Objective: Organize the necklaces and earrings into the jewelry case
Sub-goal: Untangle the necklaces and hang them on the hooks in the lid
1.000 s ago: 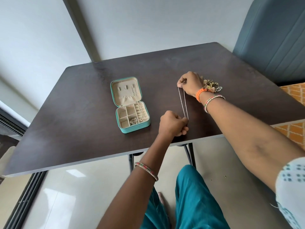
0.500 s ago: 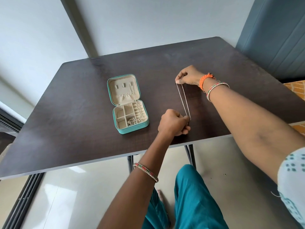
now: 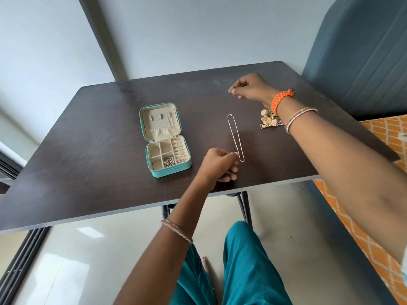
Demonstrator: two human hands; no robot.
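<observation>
Pinching necklace (image 3: pixel 235 137) end — left hand (image 3: pixel 218 166) | right hand (image 3: pixel 251 88) released, lifted — curled, holding nothing

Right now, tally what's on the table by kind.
Jewelry case: 1
Chain necklace laid out straight: 1
Heap of earrings, too tangled to count singly: 1
Total: 3

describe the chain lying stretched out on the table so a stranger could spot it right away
On the dark table, look right of the open teal case and left of the earring pile. The chain lies there as a long, narrow loop, its near end at the left hand. Unlike the clumped gold earrings, it is one thin pale strand laid out straight.
</observation>
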